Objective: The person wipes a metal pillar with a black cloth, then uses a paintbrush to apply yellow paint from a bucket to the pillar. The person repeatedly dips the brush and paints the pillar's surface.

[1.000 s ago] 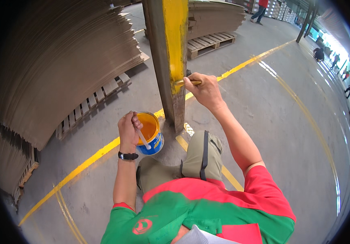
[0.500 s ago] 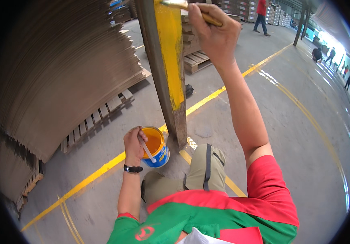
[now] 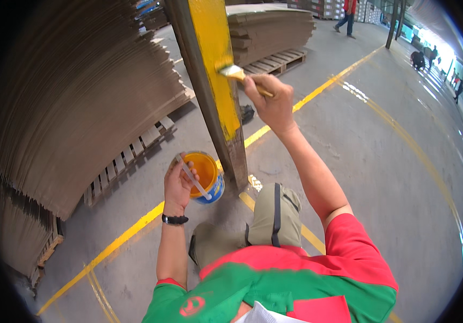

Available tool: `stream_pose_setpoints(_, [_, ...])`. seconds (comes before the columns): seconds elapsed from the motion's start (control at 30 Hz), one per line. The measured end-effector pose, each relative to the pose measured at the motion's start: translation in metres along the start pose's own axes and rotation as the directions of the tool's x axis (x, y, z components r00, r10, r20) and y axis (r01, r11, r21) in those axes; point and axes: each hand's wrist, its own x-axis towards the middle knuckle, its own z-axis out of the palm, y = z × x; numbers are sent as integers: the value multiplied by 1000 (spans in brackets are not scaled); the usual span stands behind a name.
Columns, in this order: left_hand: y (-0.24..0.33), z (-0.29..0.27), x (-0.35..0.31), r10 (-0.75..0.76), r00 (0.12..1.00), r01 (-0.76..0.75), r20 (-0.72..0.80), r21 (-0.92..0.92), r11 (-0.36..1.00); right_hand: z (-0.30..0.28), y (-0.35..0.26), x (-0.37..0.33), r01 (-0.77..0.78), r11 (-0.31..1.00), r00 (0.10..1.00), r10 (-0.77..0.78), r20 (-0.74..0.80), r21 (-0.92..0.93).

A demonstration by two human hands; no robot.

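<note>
My right hand (image 3: 275, 102) is closed round the wooden handle of a paintbrush (image 3: 235, 72). The bristles touch the yellow face of a steel post (image 3: 219, 81), whose lower end is bare dark metal. To the left of the post's foot, my left hand (image 3: 178, 180) grips a blue paint bucket (image 3: 216, 189) by its white handle and rim. The bucket is tilted a little, and yellow paint coats its inside. A black watch sits on my left wrist.
Tall stacks of cardboard sheets (image 3: 80, 102) rest on wooden pallets at the left, with another stack (image 3: 269, 32) behind the post. Yellow lines (image 3: 134, 229) cross the grey floor. A person in red (image 3: 346, 19) walks far off; several others are at the far right.
My right hand has brought the brush down along the post's yellow face. The bucket has tipped slightly in my left hand and moved a little upward in view.
</note>
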Motion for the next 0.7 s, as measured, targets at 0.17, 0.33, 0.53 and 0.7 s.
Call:
stream_pose_setpoints(0.17, [-3,5,-8,-28,1000,28,-13,2,1000,-11,5,-75,-306,951,915,307,262,-47])
stream_pose_setpoints(0.33, [-5,14,-13,-31,999,31,17,-23,999,-24,9,-75,-346,937,866,338,368,-48])
stream_pose_setpoints(0.53, [-13,17,-18,-43,999,44,-14,69,997,-46,-34,-78,-302,951,806,217,551,66])
stream_pose_setpoints(0.7, [-5,34,-22,-52,997,62,-50,241,969,5,-49,-99,-366,927,503,127,855,78])
